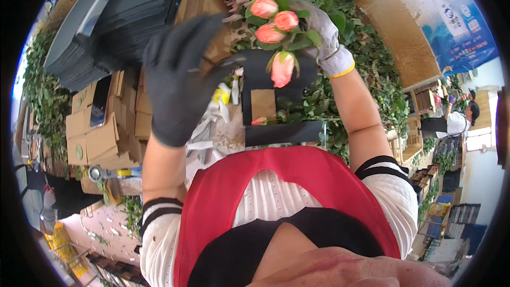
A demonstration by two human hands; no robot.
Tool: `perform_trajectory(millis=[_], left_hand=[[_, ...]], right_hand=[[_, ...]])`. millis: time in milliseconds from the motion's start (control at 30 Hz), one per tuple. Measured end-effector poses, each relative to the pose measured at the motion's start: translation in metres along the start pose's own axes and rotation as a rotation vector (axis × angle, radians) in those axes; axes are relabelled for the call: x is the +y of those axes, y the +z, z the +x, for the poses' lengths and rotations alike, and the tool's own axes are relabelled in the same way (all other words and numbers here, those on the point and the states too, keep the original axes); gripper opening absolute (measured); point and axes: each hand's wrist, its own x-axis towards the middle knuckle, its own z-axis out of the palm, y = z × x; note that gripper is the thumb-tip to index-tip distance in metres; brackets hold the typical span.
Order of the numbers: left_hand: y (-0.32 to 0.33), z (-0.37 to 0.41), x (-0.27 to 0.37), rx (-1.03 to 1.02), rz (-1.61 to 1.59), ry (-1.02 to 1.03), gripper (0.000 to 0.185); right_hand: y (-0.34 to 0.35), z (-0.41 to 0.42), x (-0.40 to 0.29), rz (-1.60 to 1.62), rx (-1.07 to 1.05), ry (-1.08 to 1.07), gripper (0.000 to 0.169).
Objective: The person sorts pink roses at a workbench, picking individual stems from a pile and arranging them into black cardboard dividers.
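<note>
My right hand [324,34], in a pale glove with a yellow-edged cuff, holds a small bunch of pink-peach roses [286,20] with green leaves. One rose head [283,71] hangs lower than the others, pointing towards me. The stems are mostly hidden behind the blooms and the hand. My left hand [179,75], in a dark grey glove, is raised left of the bunch and blurred. Its thumb and fingers are apart, with nothing visible between them. Under the bunch is a black board [261,63] with a brown cardboard piece [263,103] and a loose pink bloom [259,121].
Leafy stems [370,59] crowd the right side beside a wooden panel [406,36]. Dark sheets [131,20] are stacked at upper left, above cardboard boxes [93,135]. White and yellow scraps [221,99] litter the bench. A co-worker [454,121] stands far right; another person's gloved hand [49,198] shows at left.
</note>
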Motion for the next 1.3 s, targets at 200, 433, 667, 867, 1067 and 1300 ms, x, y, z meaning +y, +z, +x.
perform_trajectory(millis=[200, 433, 667, 867, 1067, 1300], left_hand=[[0.057, 0.03, -0.045, -0.725, -0.325, 0.123, 0.035], [0.083, 0.006, -0.031, -0.803, -0.967, -0.183, 0.025], [-0.035, -0.079, -0.026, -0.812, -0.418, -0.346, 0.033], [0.072, -0.174, -0.052, -1.011, -0.537, -0.47, 0.026], [0.199, -0.247, -0.016, -0.936, -1.407, -0.74, 0.021], [0.207, -0.268, -0.007, -0.918, -1.404, -0.714, 0.028]], right_hand=[[0.035, -0.003, 0.033, -0.76, -0.223, -0.378, 0.052], [0.042, -0.015, 0.032, -0.892, -0.363, -0.215, 0.039], [-0.048, -0.014, -0.03, 0.646, -0.298, 0.512, 0.043], [-0.034, -0.076, -0.061, 0.53, 0.072, 0.618, 0.044], [0.039, -0.13, 0.035, -0.556, -0.697, 0.594, 0.037], [0.06, -0.133, 0.086, -0.26, -0.837, 0.559, 0.04]])
